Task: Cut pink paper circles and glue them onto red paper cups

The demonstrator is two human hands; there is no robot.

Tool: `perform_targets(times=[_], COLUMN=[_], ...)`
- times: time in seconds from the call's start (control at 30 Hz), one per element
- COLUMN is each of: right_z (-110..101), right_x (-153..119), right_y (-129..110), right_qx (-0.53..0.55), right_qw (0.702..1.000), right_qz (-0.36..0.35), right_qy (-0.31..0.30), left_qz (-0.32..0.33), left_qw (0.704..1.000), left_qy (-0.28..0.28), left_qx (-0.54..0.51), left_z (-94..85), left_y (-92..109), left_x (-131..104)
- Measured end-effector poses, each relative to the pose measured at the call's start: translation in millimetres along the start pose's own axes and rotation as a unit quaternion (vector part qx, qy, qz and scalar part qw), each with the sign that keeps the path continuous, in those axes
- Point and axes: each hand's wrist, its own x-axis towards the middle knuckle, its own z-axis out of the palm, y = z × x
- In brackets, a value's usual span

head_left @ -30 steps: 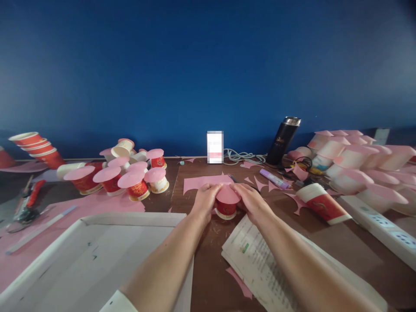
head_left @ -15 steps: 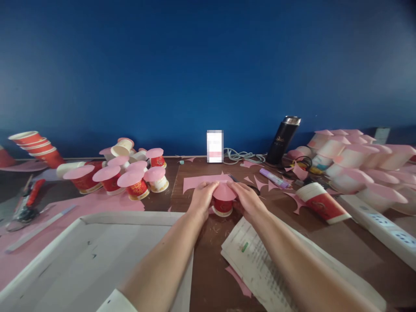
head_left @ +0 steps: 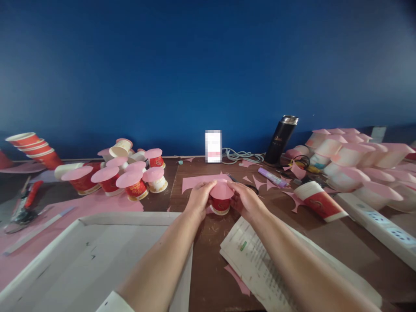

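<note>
A red paper cup [head_left: 220, 205] stands upside down on the brown table in the middle, with a round pink paper disc [head_left: 222, 190] on top. My left hand [head_left: 200, 200] holds the disc and cup from the left, its thumb on the disc's edge. From the right, my right hand [head_left: 246, 201] holds the same disc, its thumb on the edge and its other fingers beside the cup. Behind them lies a pink paper sheet [head_left: 191, 183].
Several disc-topped cups [head_left: 133, 191] stand at the left, near a white tray [head_left: 130, 218]. At right are a black bottle [head_left: 280, 141], a purple glue stick [head_left: 272, 177], stacked cups [head_left: 321, 203], a power strip [head_left: 373, 223] and printed papers [head_left: 256, 255].
The whole view has shifted slightly, so most things appear a little further left. Both hands keep their places at the cup and disc.
</note>
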Motion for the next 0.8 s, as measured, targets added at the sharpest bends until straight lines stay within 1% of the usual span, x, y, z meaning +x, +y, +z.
perform_targets(times=[0.13, 0.27, 0.4, 0.53, 0.67, 0.8], right_z=[-1.4, -2.6, -3.5, -3.5, -4.4, -6.8], right_x=[-0.4, -0.5, -0.8, -1.2, -0.7, 0.4], right_y=[0.4, 0.3, -0.1, -0.4, -0.3, -0.1], right_qx=[-0.011, -0.002, 0.021, 0.033, 0.013, 0.008], right_qw=[1.000, 1.000, 0.999, 0.999, 0.999, 0.999], right_qz=[-0.015, -0.014, -0.005, -0.004, -0.012, -0.009], right_qy=[-0.011, -0.019, -0.037, -0.037, -0.032, -0.041], left_qz=[-0.005, -0.015, -0.022, -0.022, -0.021, -0.028], left_qw=[1.000, 0.999, 0.997, 0.995, 0.992, 0.989], left_qy=[-0.007, -0.018, -0.051, -0.077, -0.095, -0.112], left_qx=[-0.016, -0.028, -0.054, -0.066, -0.079, -0.092], left_z=[-0.8, -2.8, -5.7, -8.5, -10.5, -12.0], left_y=[3.0, 6.0, 7.9, 8.2, 7.5, 8.7], left_x=[-3.3, -5.5, -5.5, -4.5, -3.8, -4.3])
